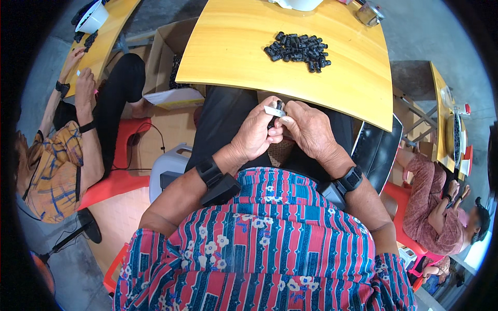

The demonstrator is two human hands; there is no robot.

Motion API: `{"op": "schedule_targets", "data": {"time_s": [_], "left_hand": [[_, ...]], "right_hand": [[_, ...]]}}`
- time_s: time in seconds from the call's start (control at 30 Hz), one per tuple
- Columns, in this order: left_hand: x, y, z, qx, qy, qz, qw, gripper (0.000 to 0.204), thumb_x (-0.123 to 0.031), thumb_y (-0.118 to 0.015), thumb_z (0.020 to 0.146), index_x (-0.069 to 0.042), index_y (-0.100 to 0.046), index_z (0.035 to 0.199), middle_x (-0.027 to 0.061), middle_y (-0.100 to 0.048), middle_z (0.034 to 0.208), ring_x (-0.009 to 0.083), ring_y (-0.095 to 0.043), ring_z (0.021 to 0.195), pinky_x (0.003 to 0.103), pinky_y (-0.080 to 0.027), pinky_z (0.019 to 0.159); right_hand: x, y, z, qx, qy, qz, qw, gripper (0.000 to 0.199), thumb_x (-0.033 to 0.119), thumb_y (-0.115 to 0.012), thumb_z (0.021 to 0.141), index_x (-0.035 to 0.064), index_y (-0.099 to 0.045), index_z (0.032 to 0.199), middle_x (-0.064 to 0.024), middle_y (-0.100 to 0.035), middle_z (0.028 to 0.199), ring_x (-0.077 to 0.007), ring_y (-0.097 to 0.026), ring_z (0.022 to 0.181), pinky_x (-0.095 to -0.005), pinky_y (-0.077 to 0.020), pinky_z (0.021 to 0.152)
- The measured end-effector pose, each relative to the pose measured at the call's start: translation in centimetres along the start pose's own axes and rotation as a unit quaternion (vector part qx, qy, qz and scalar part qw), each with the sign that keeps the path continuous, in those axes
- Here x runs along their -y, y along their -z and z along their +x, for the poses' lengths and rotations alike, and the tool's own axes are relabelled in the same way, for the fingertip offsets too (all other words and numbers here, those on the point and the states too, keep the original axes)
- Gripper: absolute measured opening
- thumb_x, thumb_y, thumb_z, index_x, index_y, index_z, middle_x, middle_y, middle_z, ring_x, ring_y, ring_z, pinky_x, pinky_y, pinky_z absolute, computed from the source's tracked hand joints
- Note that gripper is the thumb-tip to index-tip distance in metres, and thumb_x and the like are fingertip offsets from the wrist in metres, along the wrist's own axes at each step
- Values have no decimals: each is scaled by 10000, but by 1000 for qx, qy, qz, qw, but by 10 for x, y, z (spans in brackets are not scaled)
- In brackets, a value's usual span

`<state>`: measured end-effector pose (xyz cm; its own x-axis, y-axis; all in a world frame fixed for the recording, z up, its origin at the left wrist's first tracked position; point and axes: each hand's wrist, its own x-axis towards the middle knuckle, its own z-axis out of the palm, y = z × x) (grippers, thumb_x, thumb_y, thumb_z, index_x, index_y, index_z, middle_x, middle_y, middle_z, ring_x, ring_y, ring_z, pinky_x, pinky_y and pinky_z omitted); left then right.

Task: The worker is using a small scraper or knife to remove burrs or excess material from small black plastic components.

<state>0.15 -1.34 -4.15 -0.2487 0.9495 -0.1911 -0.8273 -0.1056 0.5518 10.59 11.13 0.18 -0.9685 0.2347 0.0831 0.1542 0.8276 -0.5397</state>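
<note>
Just off the table's near edge, above my lap, both hands come together. Small and black, a plastic part (pixel 279 105) sits in my left hand (pixel 252 132), whose fingers are curled round it. A short, pale, flat strip (pixel 273 111), perhaps a small blade, lies across that part. My right hand (pixel 315 132) is closed at the strip's right end, thumb and forefinger pressed together there. The fingers hide much of the part. On the yellow tabletop (pixel 228 46) ahead is a loose pile of similar black cylindrical parts (pixel 298 49).
Toward the table's far side are a white container (pixel 301 4) and a metal cup (pixel 370 14). An open cardboard box (pixel 174 96) stands to the left below the table. A person in a checked top (pixel 62 168) works at the left; another person (pixel 436 207) sits at the right.
</note>
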Motion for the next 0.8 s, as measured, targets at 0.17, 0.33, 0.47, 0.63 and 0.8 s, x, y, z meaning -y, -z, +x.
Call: {"op": "schedule_targets", "data": {"time_s": [0.17, 0.33, 0.47, 0.63, 0.8], "left_hand": [[0, 2, 1, 6, 3, -1, 1000, 205, -343, -467, 979, -138, -472, 976, -36, -423, 750, 25, -349, 581, 152, -289, 484], [1, 5, 1, 15, 0, 0, 1000, 199, -340, -466, 979, -145, -489, 1014, -38, -414, 765, 31, -324, 593, 161, -269, 498], [2, 5, 1, 17, -3, 8, 1000, 202, -345, -461, 983, -147, -487, 1005, -43, -414, 761, 29, -325, 590, 159, -272, 499], [3, 3, -1, 5, -3, 16, 1000, 208, -356, -467, 980, -150, -485, 999, -49, -414, 758, 28, -327, 588, 156, -275, 499], [6, 5, -1, 18, -2, -3, 1000, 195, -348, -456, 987, -156, -481, 1006, -49, -414, 758, 28, -334, 592, 153, -280, 501]], "right_hand": [[-3, -2, -1, 5, -16, 26, 1000, 215, 275, -512, 924, 63, -498, 893, -148, -570, 814, -361, -590, 797, -446, -471, 688], [-4, -2, -1, 6, -22, 35, 999, 202, 258, -517, 923, 60, -493, 889, -153, -565, 809, -369, -584, 793, -450, -467, 680], [-3, -3, -1, 8, -19, 27, 999, 205, 255, -515, 925, 55, -491, 886, -153, -565, 802, -371, -584, 789, -453, -467, 677], [1, -4, -2, -6, -36, 37, 999, 209, 254, -512, 926, 52, -489, 879, -152, -566, 792, -369, -588, 785, -450, -470, 676], [3, 1, -1, 13, -22, 0, 1000, 206, 251, -512, 925, 50, -492, 880, -155, -570, 790, -369, -592, 791, -447, -473, 677]]}}
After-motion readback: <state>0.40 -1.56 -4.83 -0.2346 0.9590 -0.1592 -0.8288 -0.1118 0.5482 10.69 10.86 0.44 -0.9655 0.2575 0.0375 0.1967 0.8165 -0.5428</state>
